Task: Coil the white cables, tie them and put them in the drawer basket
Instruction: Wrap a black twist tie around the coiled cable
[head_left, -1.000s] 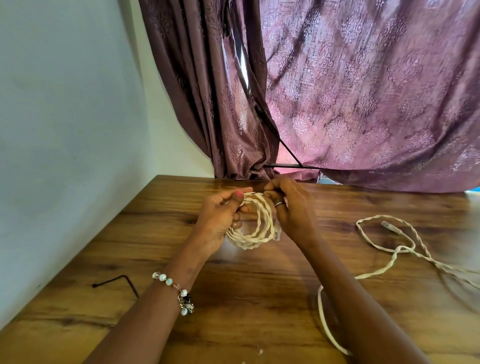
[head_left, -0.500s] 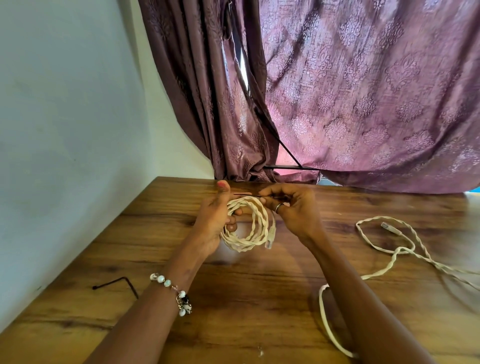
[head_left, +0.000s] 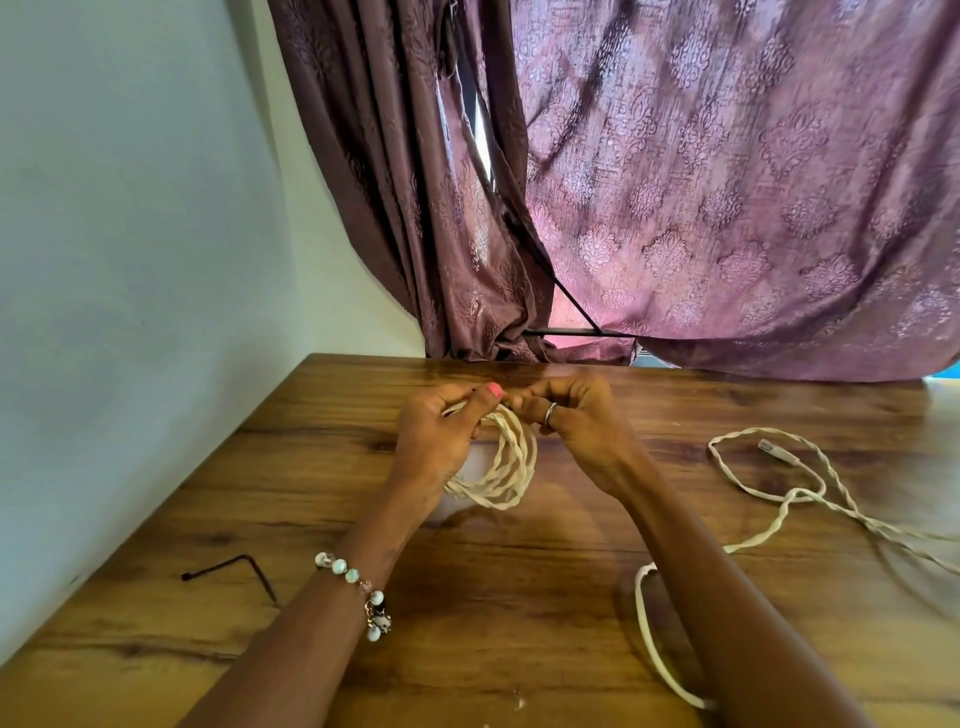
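Note:
A coiled white twisted cable hangs just above the wooden table, held between both hands. My left hand grips the coil's left side, thumb on top. My right hand pinches something thin at the top of the coil, fingertip to fingertip with the left; what it pinches is too small to tell. A second white cable lies loose on the table to the right, its plug end visible. No drawer basket is in view.
A thin black bent tie lies on the table at the left, near the white wall. Purple patterned curtains hang behind the table's far edge. Part of the loose cable loops under my right forearm.
Both hands have drawn together at the top of the coil. The coil's plug end, seen hanging at the lower right before, is now hidden.

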